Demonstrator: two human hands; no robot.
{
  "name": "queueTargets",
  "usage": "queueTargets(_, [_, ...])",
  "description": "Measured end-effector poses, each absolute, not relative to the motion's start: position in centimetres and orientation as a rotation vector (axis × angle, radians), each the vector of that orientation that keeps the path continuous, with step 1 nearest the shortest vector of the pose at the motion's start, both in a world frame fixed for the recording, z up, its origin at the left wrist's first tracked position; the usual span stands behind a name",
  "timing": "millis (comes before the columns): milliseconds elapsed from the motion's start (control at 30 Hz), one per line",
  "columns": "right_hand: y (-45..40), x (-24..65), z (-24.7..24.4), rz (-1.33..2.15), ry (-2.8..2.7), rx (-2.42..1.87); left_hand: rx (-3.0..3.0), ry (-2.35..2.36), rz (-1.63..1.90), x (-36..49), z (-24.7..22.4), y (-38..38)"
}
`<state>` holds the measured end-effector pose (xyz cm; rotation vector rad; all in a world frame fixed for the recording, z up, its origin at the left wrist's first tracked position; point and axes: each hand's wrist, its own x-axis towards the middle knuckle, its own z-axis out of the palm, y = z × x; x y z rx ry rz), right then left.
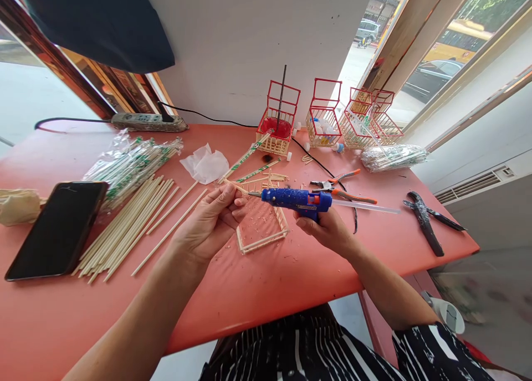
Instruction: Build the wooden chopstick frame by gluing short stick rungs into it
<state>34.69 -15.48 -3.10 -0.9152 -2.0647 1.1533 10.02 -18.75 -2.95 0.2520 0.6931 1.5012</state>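
My right hand is wrapped round the handle of a blue hot glue gun, held level above the table with its nozzle pointing left. A clear glue stick sticks out of its back end. My left hand pinches a short piece of wooden stick, and the nozzle tip is at this piece or very close to it. Below and between the hands lies a small frame of wooden sticks, partly hidden by the gun and my left fingers.
Loose wooden sticks, a phone and wrapped chopsticks lie left. Small red-rimmed stick baskets stand along the wall. Orange-handled pliers and black-handled cutters lie right. A power strip sits at the back.
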Motion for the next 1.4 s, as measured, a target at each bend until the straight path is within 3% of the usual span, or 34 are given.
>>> queueTargets(267, [-15.6,35.3,-3.6,1.09,-2.006,-0.938,0.415,0.769,1.527,9.8,-3.4,-18.8])
queueTargets(500, [-12.8,38.8,-1.4,0.35,-2.11,-1.111,0.494,0.813,1.471,9.5,-3.4,-18.9])
queueTargets(667, [-9.8,45.2,0.4,0.066,-2.218,-1.369,0.555,0.937,1.464,9.3,-3.1,-19.2])
queueTargets(933, [-6.4,53.8,-1.3,0.171,-2.392,-1.598,0.634,0.975,1.418,9.7,-2.6,-19.6])
queueTargets(1200, [-4.3,54.1,-1.9,0.477,-2.448,-1.679,0.634,0.993,1.377,9.8,-3.0,-19.6])
queueTargets(1400, [-5.3,54.2,-1.0,0.501,-2.428,-1.658,0.702,1.02,1.369,10.0,-2.8,-20.0])
